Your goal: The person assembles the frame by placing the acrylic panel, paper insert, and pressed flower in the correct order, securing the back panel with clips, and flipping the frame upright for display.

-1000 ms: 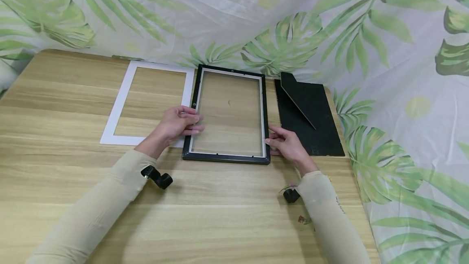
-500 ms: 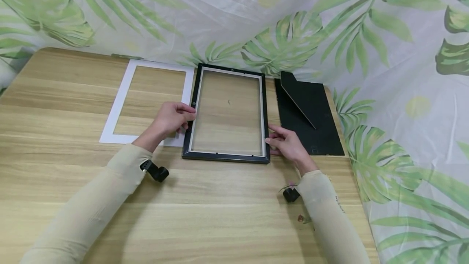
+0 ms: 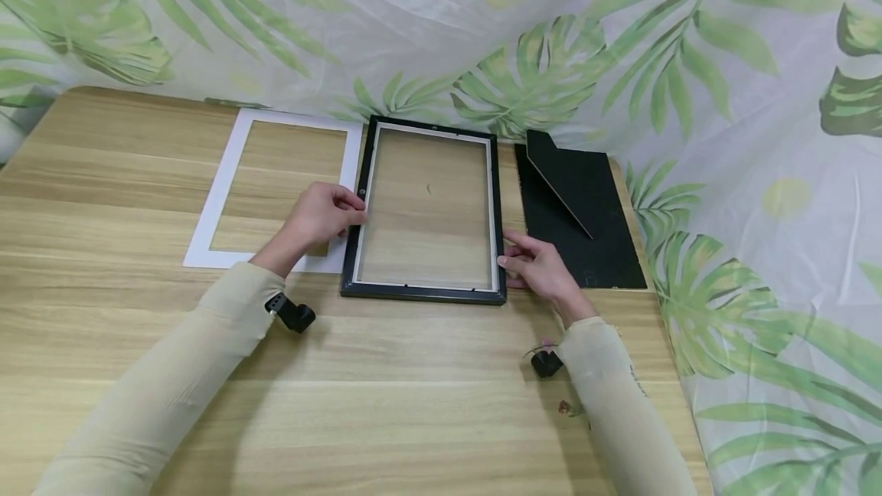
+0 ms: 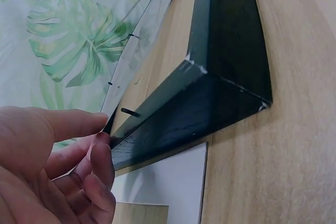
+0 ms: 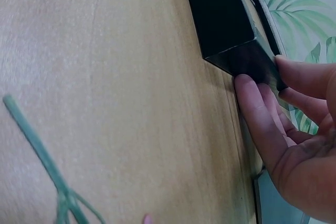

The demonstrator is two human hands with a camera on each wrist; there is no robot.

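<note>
A black picture frame (image 3: 423, 294) lies back side up on the wooden table, with a pale inner lip and a clear pane (image 3: 429, 213) inside it. On its left side my left hand (image 3: 318, 213) pinches the border between thumb and finger, the other fingers curled. My right hand (image 3: 543, 270) grips the opposite side low down; in the right wrist view its thumb (image 5: 302, 74) bears on the upper edge and a fingertip meets the outer wall. A white mat (image 3: 215, 197) lies at the left, partly behind my left hand. To the right is a black backing board (image 3: 613, 239).
An easel stand (image 3: 554, 182) sticks up from the backing board. Small dried flowers (image 3: 565, 408) lie beside my right forearm, and a green stem (image 5: 37, 148) shows in the right wrist view. A leaf-printed cloth (image 3: 413, 29) hangs along the table's back and right edges.
My left hand's fingers, earlier stretched over the pane, have drawn back to the frame's left border and curled there. The right hand keeps its place on the frame.
</note>
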